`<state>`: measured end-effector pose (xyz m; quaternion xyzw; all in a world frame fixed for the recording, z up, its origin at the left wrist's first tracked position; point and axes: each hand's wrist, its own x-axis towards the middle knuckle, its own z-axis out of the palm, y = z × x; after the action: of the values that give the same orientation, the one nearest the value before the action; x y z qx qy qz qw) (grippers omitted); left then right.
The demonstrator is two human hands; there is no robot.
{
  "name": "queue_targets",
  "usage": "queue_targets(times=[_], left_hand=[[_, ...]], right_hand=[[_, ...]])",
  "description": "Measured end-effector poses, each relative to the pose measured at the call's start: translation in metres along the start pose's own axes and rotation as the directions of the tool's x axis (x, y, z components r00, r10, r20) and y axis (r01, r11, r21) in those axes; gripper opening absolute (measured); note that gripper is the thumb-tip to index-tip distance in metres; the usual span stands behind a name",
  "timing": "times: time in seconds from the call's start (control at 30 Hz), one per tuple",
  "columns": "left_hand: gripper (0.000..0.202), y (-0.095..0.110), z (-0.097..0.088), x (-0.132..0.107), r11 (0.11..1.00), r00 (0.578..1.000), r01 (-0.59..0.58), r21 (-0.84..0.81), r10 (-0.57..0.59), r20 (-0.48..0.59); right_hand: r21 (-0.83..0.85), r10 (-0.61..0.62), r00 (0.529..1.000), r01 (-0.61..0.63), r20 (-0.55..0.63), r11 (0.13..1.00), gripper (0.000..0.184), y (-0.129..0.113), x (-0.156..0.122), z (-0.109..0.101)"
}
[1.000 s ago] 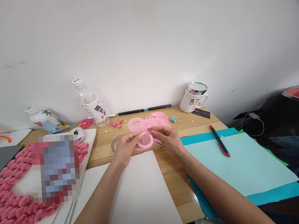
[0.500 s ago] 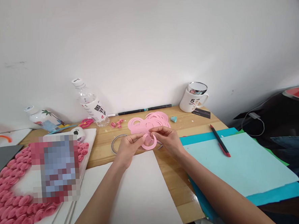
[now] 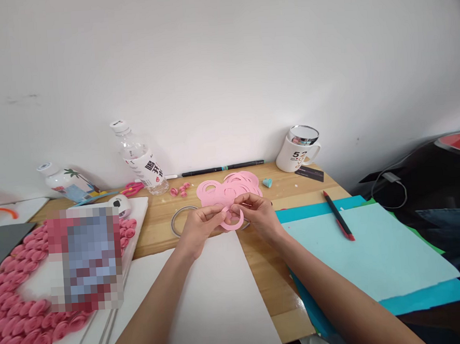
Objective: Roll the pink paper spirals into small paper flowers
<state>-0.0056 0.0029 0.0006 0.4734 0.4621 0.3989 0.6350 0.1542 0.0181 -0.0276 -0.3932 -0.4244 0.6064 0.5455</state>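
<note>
Both hands meet over the middle of the wooden table (image 3: 166, 217). My left hand (image 3: 200, 227) and my right hand (image 3: 256, 214) each pinch the same pink paper spiral strip (image 3: 233, 224), whose loose outer loop hangs down between them. The inner end is curled tight at my fingertips. Just behind the hands lies a pile of pink paper spirals (image 3: 227, 188). A white board (image 3: 218, 302) lies under my forearms.
A clear tape ring (image 3: 178, 219) sits left of the hands. Small rolled pink roses (image 3: 180, 190), pink scissors (image 3: 132, 188), a plastic bottle (image 3: 141, 159), a black pen (image 3: 222, 168), a white mug (image 3: 299, 149), blue paper sheets (image 3: 371, 251) with a red pen (image 3: 337, 216), and a rose-covered board (image 3: 24, 309) surround them.
The spiral's inner part has been wound tighter at my fingertips; the outer loop has grown thinner and shifted slightly right. Hands stayed in place.
</note>
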Motion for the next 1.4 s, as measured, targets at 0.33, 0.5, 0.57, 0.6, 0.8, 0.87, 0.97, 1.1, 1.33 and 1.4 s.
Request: queue_targets(times=[0.33,0.5,0.57,0.6,0.8,0.87,0.97,1.1,1.33,1.4], left_hand=[[0.029,-0.0001,-0.0021,0.0014,1.0,0.999,-0.022,-0.008,0.022,-0.047],[0.024,0.0001,-0.003,0.0015,1.0,0.998,-0.013,0.005,0.013,-0.064],[0.023,0.0001,-0.0022,0.0013,1.0,0.998,-0.015,0.011,0.015,-0.055],[0.023,0.0002,-0.0018,0.0011,1.0,0.999,-0.017,0.015,0.018,-0.048],[0.03,0.0033,0.0006,-0.0005,1.0,1.0,-0.001,0.019,0.001,-0.011],[0.032,0.0039,0.001,-0.0007,1.0,1.0,-0.001,0.025,0.001,-0.006],[0.03,0.0031,0.0004,-0.0001,0.999,0.999,-0.018,0.032,0.018,-0.028],[0.023,0.002,-0.0016,0.0006,0.999,0.995,-0.03,0.043,0.034,-0.096],[0.024,0.0028,-0.0009,0.0004,0.998,0.993,-0.016,0.062,0.023,-0.112],[0.023,0.003,0.0,0.0,0.998,0.995,-0.023,0.057,0.028,-0.099]], right_hand=[[-0.033,-0.022,0.999,0.023,0.024,0.999,0.025,0.0045,0.0038,-0.002],[-0.047,-0.038,0.999,0.039,0.015,0.998,0.025,0.005,0.0047,-0.0034],[-0.059,-0.047,0.999,0.047,0.008,0.997,0.023,0.0043,0.0044,-0.0038],[-0.062,-0.05,0.999,0.05,0.006,0.997,0.022,0.0041,0.0042,-0.0039],[-0.074,-0.059,0.998,0.061,0.023,0.995,0.021,0.003,0.003,-0.0029],[-0.073,-0.064,0.998,0.065,0.021,0.995,0.021,0.0031,0.0031,-0.0026],[-0.075,-0.054,0.999,0.054,0.009,0.996,0.022,0.0033,0.0033,-0.0026],[-0.066,-0.034,0.999,0.037,0.037,0.997,0.029,0.0024,0.0026,-0.0024],[-0.063,-0.04,0.999,0.043,0.036,0.997,0.029,0.0039,0.0035,-0.0034],[-0.07,-0.044,0.999,0.045,0.026,0.997,0.026,0.0045,0.0037,-0.0034]])
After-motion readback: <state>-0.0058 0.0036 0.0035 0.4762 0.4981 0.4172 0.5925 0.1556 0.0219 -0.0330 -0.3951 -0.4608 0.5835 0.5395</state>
